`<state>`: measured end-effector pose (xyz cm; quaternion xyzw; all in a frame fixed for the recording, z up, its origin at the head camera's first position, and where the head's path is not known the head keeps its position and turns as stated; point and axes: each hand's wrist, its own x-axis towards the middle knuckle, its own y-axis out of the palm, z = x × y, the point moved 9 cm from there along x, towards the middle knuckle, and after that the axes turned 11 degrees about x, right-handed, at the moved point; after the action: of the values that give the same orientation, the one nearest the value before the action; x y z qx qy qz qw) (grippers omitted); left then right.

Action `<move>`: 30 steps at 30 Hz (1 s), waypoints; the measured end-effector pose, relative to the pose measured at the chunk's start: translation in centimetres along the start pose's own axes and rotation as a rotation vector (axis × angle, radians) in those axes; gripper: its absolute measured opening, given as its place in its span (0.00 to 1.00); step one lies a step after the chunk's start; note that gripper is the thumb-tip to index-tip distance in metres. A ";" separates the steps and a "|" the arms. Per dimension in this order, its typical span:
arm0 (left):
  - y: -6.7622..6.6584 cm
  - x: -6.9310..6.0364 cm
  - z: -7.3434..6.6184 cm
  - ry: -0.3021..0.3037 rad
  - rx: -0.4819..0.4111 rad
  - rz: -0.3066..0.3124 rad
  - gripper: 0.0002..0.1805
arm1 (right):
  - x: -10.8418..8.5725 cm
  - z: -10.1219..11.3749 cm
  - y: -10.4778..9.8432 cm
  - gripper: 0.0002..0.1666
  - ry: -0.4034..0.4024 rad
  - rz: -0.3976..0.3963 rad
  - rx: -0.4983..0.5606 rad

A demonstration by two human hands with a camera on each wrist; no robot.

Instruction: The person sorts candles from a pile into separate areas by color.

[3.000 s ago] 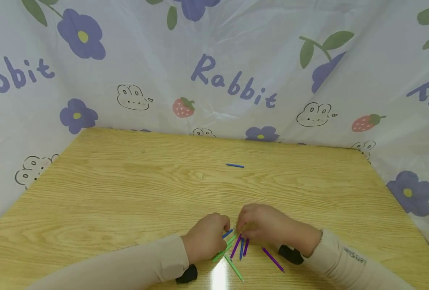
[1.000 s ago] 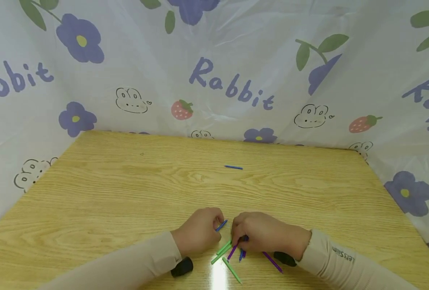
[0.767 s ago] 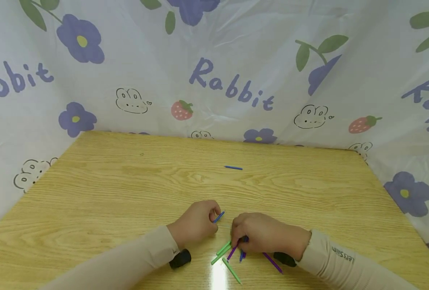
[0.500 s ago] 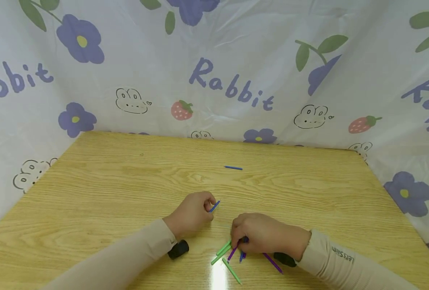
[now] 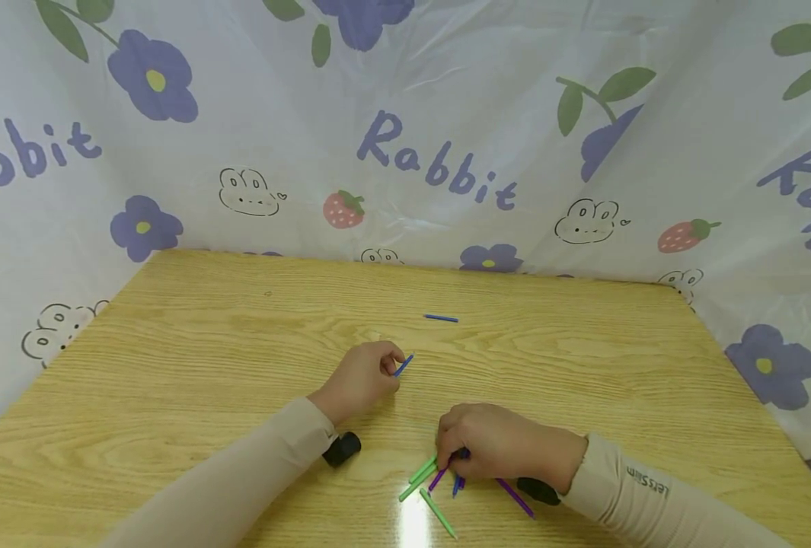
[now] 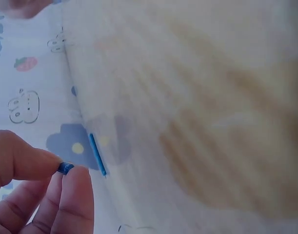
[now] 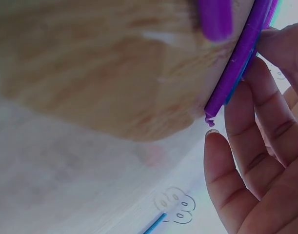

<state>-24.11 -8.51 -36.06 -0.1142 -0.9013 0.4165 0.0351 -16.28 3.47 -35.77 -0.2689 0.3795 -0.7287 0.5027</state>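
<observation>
Between thumb and fingers, my left hand (image 5: 362, 380) pinches a short blue stick (image 5: 404, 365), held over the middle of the table; the left wrist view shows the blue stick end-on (image 6: 65, 168) at the fingertips. My right hand (image 5: 490, 440) is lower and to the right, its curled fingers on purple and blue sticks. In the right wrist view, thumb and fingers (image 7: 266, 117) lie against a purple stick (image 7: 236, 63) with a blue one beside it. The hand hides parts of these sticks from above. Several green sticks (image 5: 438, 512) lie just left of it.
Another blue stick (image 5: 441, 318) lies alone farther back on the wooden table (image 5: 241, 342). A purple stick (image 5: 515, 498) lies below my right wrist. A printed cloth (image 5: 432, 76) hangs behind the table and along its sides.
My left hand has carried the blue stick away from the green sticks, up and slightly left toward the table's middle. My right hand has closed in on the purple and blue sticks, then stayed nearly still.
</observation>
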 end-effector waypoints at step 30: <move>-1.3 4.0 0.4 0.015 0.059 -0.016 0.17 | 0.1 0.2 -0.1 0.09 -0.007 0.001 -0.013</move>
<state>-28.27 -8.64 -35.45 -0.1090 -0.8893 0.4416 0.0485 -16.21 3.31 -35.56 -0.2744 0.3824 -0.7251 0.5027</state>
